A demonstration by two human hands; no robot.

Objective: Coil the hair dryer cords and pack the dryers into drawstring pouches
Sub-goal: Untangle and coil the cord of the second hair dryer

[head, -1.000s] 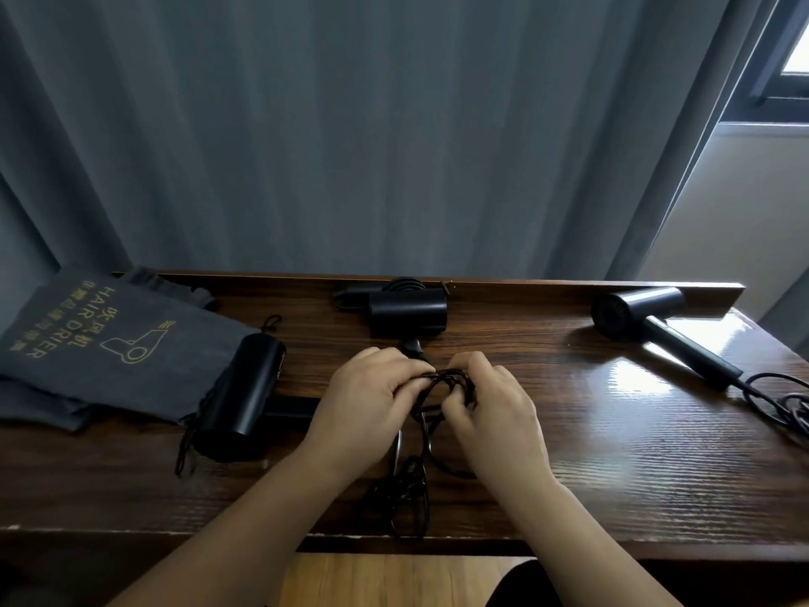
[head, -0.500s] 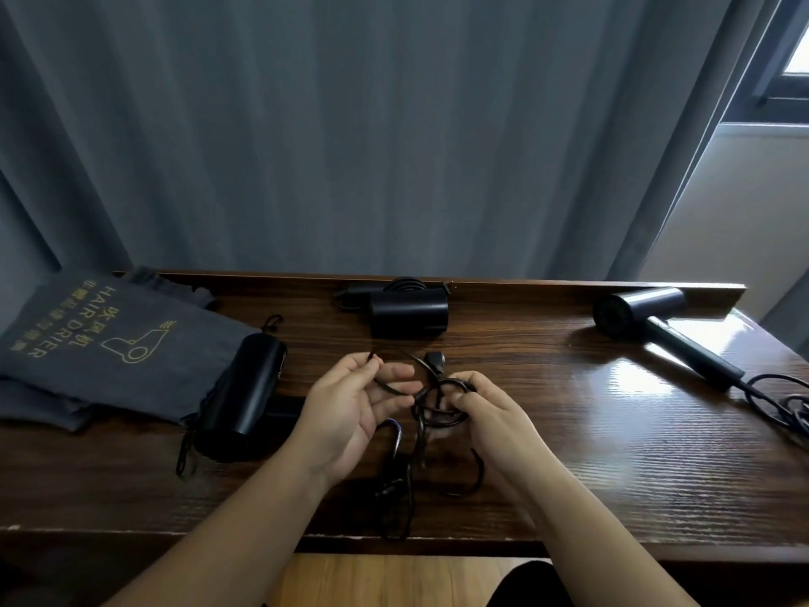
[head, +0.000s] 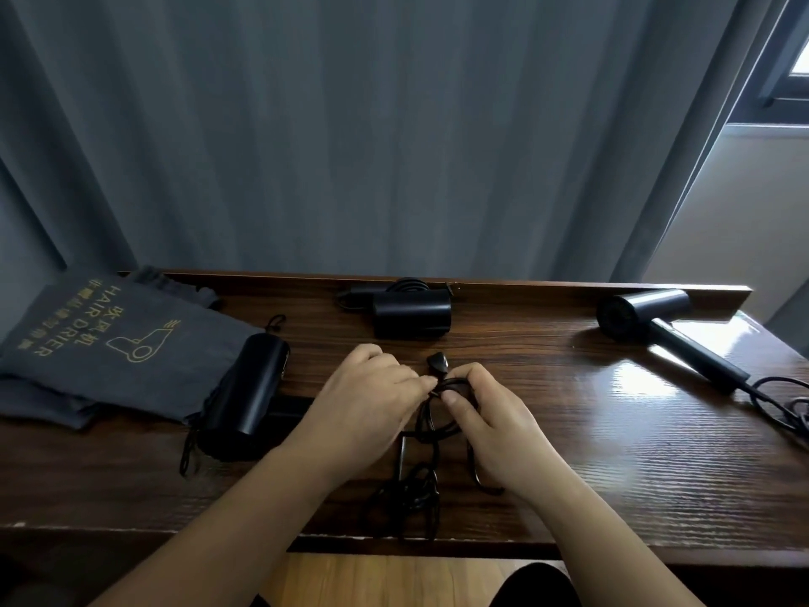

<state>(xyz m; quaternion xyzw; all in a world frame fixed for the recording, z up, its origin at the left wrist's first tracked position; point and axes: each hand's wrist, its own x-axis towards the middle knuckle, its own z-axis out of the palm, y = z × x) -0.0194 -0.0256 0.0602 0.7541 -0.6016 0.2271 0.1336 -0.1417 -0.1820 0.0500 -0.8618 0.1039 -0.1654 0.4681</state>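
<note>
The cord (head: 431,424) of the near-left hair dryer (head: 245,394) lies bunched at mid-table. Our left hand (head: 363,400), apart half a second ago, has rejoined our right hand (head: 490,427); both pinch the coil, plug (head: 439,361) poking out beyond, so we judge another loop finished.

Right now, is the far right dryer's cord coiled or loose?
Loose: the right dryer lies with its cord trailing in untidy loops at the table's edge.

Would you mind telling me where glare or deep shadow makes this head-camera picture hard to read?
Head view: window light throws bright glare across the right of the table, beside the right-hand dryer; the black cord between the left hand and right hand merges into dark wood; wide-angle bending shows at the curtain edges.
</note>
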